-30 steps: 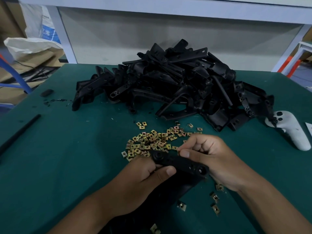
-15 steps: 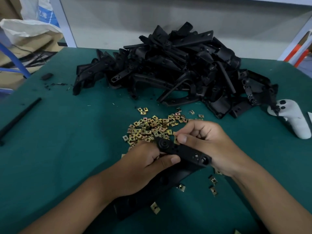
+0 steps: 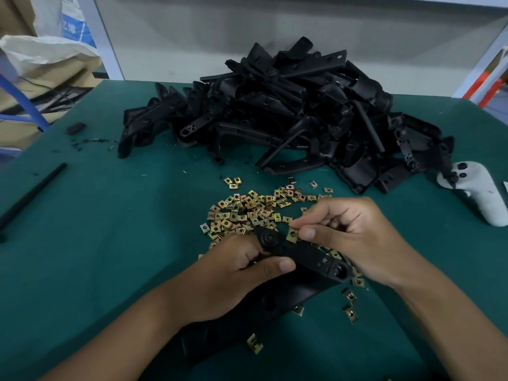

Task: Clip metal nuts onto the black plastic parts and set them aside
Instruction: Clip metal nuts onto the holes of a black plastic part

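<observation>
I am gripping a black plastic part [image 3: 305,254] in my left hand [image 3: 242,273], fingers and thumb curled round its near end, holding it just above the green table [image 3: 96,243]. My right hand [image 3: 354,237] is pinching one metal nut [image 3: 292,234] against the part's upper edge. The scattered nuts [image 3: 247,210] are lying just beyond my hands, with the heap of black parts [image 3: 288,111] farther back.

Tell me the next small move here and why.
Probably push the metal nut, pinched by the right hand, onto the edge of the black plastic part that the left hand grips: the nut sits at that edge, seemingly not yet seated.
</observation>
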The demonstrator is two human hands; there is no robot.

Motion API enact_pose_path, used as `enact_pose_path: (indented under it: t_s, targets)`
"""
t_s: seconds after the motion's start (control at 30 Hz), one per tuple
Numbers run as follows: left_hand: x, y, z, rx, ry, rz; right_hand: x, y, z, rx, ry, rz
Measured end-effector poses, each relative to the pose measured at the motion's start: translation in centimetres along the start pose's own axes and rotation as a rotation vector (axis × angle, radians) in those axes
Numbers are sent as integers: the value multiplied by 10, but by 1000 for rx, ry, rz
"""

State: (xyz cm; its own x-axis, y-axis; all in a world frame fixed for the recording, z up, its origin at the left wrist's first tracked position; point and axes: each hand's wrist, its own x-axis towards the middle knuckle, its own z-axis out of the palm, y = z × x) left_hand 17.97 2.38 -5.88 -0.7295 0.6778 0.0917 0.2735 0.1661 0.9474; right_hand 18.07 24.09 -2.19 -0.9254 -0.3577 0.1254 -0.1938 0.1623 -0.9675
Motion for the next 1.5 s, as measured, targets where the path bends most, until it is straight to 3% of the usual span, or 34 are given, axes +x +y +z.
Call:
enact_pose_path:
  t_s: [0.5,0.67,0.87,1.1,1.5]
  targets:
    - [-1,-4,0,96,58,-35,0,2,-2,19,-111,103]
    - [-3,0,-4,-157,135,-18,5,8,-6,261,-38,94]
    - [-7,4,-1,-500,68,-65,7,12,-9,265,3,85]
    - [0,4,-2,-266,104,-44,8,14,-11,320,86,41]
    - [-1,1,-1,-236,168,-15,7,17,-10,159,120,128]
